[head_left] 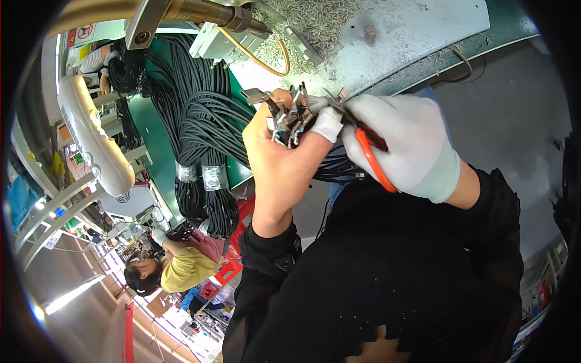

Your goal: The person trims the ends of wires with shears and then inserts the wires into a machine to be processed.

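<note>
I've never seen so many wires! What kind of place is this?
Probably a factory line for making cables: big bundles of black cables hang over a workbench, and another worker sits at a station nearby.

The left hand (pixel 281 163) is in the middle of the view and the right hand (pixel 402 145) is just to its right, touching it at the fingers. A bunch of cable ends with metal terminals (pixel 290 118) sits in the left hand, and a cutting tool (pixel 372 160) lies in the right hand, against the bunch. Behind both hands is the work table (pixel 423 24), with a heap of small metal pieces (pixel 315 18) on it. To the left of the hands hang bundles of cables (pixel 203 133). Another person (pixel 172 266) sits lower left, well apart.
</note>
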### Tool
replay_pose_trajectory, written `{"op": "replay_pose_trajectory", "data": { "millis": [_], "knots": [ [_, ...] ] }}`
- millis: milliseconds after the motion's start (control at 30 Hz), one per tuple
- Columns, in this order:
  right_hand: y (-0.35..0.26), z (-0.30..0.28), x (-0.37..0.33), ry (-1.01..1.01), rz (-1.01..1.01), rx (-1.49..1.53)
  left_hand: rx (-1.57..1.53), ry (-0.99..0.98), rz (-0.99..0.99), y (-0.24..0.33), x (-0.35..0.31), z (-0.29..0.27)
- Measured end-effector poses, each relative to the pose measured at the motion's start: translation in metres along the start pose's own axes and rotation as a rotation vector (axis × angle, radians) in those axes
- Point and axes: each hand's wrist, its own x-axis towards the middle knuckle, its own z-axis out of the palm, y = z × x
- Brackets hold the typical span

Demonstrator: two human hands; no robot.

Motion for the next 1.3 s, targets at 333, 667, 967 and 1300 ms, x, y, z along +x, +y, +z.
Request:
{"op": "replay_pose_trajectory", "data": {
  "millis": [333,667,967,1300],
  "knots": [
    [0.019,-0.018,0.023,-0.135,0.294,0.288,-0.463,-0.193,-0.278,-0.032,0.040,-0.044],
    [0.047,-0.001,0.108,-0.387,0.405,0.470,-0.453,-0.267,-0.184,-0.034,0.087,-0.033],
    [0.053,0.000,0.119,-0.424,0.327,0.461,-0.276,-0.180,-0.146,-0.027,0.092,-0.031],
    [0.067,0.002,0.116,-0.474,0.078,0.425,-0.143,-0.108,-0.148,-0.026,0.084,-0.028]
  ]
}}
